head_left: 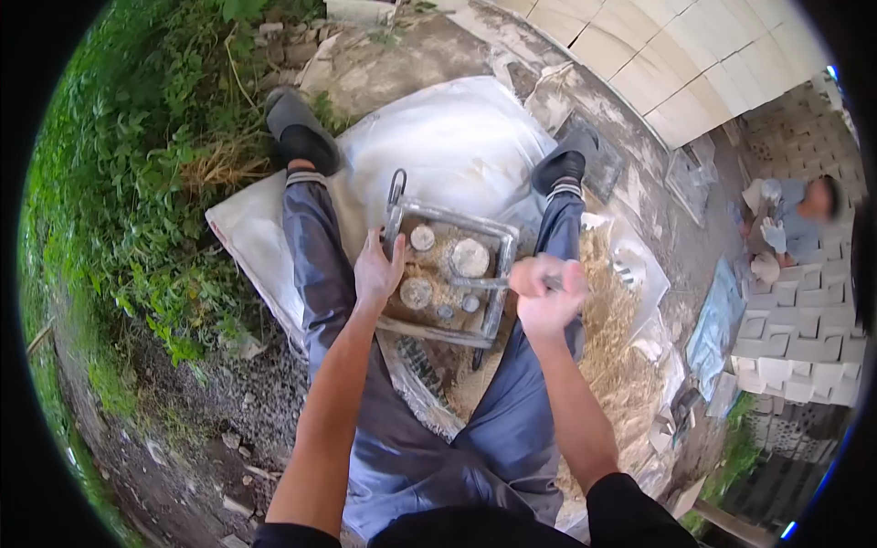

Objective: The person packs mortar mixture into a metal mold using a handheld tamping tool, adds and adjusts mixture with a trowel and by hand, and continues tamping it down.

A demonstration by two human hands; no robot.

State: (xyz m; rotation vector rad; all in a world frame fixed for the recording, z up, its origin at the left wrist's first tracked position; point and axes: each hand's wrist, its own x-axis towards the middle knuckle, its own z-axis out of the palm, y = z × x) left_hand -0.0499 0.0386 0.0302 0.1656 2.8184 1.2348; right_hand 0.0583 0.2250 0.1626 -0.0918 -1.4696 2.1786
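Note:
A grey, square metal frame (442,336) sits between my legs, with brown sand (437,248) inside. Set in the sand are several round pale pieces of different sizes, among them a large disc (470,258) at upper right and another disc (416,293) at lower left. My left hand (376,274) grips the frame's left side, thumb toward the inside. Slightly blurred, my right hand (548,290) is closed round a metal tool (481,283) whose thin shaft reaches over the frame's right wall, its tip near the large disc. The tool's exact kind is unclear.
White sacking (438,128) lies beneath the frame and my legs. Loose sand (612,347) is heaped on my right. Green plants (137,201) grow on the left. A co-worker (795,219) sits at far right near stacked pale blocks (790,342).

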